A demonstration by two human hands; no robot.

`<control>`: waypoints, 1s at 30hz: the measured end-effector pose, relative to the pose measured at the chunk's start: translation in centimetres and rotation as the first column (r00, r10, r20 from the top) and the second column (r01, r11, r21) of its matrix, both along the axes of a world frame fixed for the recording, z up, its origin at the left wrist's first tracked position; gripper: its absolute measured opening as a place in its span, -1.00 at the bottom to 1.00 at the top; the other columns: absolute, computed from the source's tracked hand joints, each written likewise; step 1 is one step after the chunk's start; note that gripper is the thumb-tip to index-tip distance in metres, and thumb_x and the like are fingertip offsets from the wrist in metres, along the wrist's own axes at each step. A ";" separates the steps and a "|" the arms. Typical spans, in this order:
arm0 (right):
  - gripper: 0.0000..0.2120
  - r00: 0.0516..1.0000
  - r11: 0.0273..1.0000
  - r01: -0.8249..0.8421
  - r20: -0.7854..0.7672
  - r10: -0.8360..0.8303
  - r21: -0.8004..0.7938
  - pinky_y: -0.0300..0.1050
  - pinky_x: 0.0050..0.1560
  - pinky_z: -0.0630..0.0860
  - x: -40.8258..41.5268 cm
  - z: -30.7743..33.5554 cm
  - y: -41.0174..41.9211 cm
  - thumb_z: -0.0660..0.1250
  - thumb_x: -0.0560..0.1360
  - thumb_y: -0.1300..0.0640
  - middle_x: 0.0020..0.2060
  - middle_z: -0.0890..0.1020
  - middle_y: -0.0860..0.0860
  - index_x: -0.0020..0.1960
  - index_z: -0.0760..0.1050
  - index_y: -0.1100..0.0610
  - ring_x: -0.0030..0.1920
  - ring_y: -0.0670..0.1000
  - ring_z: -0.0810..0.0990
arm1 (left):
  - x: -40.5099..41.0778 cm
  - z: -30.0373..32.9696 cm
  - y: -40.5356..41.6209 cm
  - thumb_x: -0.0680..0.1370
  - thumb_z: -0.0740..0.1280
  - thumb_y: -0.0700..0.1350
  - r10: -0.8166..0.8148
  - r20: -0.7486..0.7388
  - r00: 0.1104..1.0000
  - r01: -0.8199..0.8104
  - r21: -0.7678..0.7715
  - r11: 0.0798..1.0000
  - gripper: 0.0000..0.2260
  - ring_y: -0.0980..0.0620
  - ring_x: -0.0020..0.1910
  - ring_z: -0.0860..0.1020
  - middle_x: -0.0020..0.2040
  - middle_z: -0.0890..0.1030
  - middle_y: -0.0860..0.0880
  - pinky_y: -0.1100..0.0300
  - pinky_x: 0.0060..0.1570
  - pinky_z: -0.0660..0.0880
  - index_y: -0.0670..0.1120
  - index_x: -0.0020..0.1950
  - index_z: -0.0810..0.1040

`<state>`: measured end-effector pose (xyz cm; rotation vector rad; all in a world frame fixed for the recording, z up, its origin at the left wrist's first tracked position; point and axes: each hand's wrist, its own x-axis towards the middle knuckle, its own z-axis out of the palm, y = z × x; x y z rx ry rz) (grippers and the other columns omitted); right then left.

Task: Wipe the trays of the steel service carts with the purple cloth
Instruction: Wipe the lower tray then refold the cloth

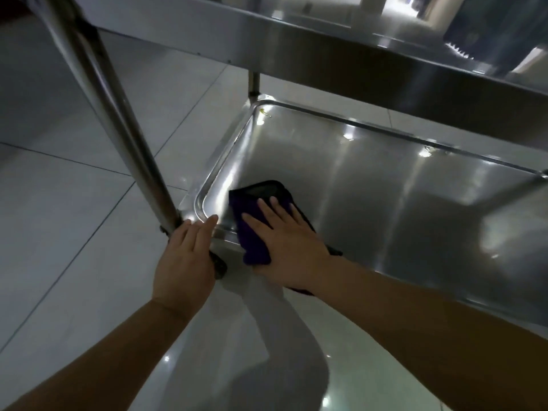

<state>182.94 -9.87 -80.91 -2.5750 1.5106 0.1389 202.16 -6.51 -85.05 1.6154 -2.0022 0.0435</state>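
Observation:
The steel cart's bottom tray fills the middle and right of the head view. A folded purple cloth lies in its near left corner and hangs over the front rim. My right hand presses flat on the cloth with straight fingers. My left hand rests on the tray's near left corner, beside the base of the cart's upright post, fingers straight and touching the rim.
The cart's upper tray overhangs the bottom tray across the top of the view. A black caster wheel sits under the corner by my left hand. Pale glossy floor tiles spread to the left and below.

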 end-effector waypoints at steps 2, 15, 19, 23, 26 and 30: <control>-0.17 0.998 0.999 -0.042 0.041 0.041 0.029 0.10 0.52 -0.25 3.6 0.0 -2.1 0.21 0.48 -0.30 0.57 -0.15 0.07 0.57 -0.14 -0.07 0.55 0.10 -0.24 | 0.5 -0.4 0.0 0.34 0.36 -0.39 -0.035 -0.022 0.999 0.035 -0.018 0.999 -0.50 -0.33 0.08 0.55 0.07 0.59 -0.30 -0.16 0.00 0.53 -0.33 0.29 0.44; -0.17 0.994 0.997 0.060 0.089 -0.064 0.042 -0.01 0.53 -0.22 -5.1 -0.2 -2.5 -0.10 0.34 -0.52 0.55 -0.14 -0.15 0.53 -0.12 -0.24 0.52 -0.13 -0.27 | 0.9 -0.5 -0.4 0.26 0.40 -0.43 -0.131 0.145 0.981 0.144 -0.080 0.986 -0.42 -0.22 0.04 0.48 0.01 0.56 -0.22 -0.09 -0.06 0.56 -0.23 0.29 0.52; -0.19 0.955 0.959 0.284 0.086 -0.284 0.009 -0.06 0.53 -0.26 -13.6 0.3 -0.6 -0.10 0.31 -0.50 0.55 -0.11 -0.15 0.49 -0.16 -0.25 0.51 -0.16 -0.26 | 0.9 -1.2 -0.6 0.35 0.30 -0.41 -0.116 0.143 0.983 0.129 -0.089 0.988 -0.52 -0.27 0.04 0.48 0.03 0.52 -0.22 -0.14 -0.08 0.57 -0.20 0.27 0.54; -0.16 0.866 0.871 0.491 0.102 -0.489 0.011 -0.12 0.48 -0.26 -18.3 0.5 0.8 -0.10 0.26 -0.50 0.56 -0.04 -0.09 0.46 -0.18 -0.20 0.47 -0.19 -0.24 | 0.5 -1.3 -0.4 0.26 0.41 -0.44 -0.083 0.105 0.991 0.092 -0.084 0.992 -0.47 -0.29 0.07 0.46 0.06 0.52 -0.25 -0.17 -0.07 0.56 -0.23 0.22 0.57; -0.07 0.826 0.828 0.561 0.076 -0.559 -0.007 -0.04 0.49 -0.23 -17.1 0.4 0.4 -0.16 0.21 -0.52 0.56 -0.08 -0.08 0.52 -0.11 -0.19 0.49 -0.15 -0.25 | 0.1 -1.5 -0.6 0.33 0.35 -0.38 -0.067 0.073 0.995 0.075 -0.111 0.991 -0.59 -0.26 0.08 0.43 0.08 0.52 -0.24 -0.17 -0.01 0.53 -0.23 0.18 0.59; -0.04 0.859 0.859 0.511 0.041 -0.511 -0.004 -0.01 0.48 -0.27 -11.7 0.5 -1.7 -0.19 0.20 -0.53 0.56 -0.14 -0.08 0.55 -0.09 -0.20 0.54 -0.04 -0.24 | 0.1 -1.5 -0.9 0.43 0.11 -0.20 -0.070 0.017 0.997 0.071 -0.133 0.989 -0.61 -0.22 0.06 0.41 0.03 0.58 -0.18 -0.08 0.15 0.42 -0.23 0.14 0.60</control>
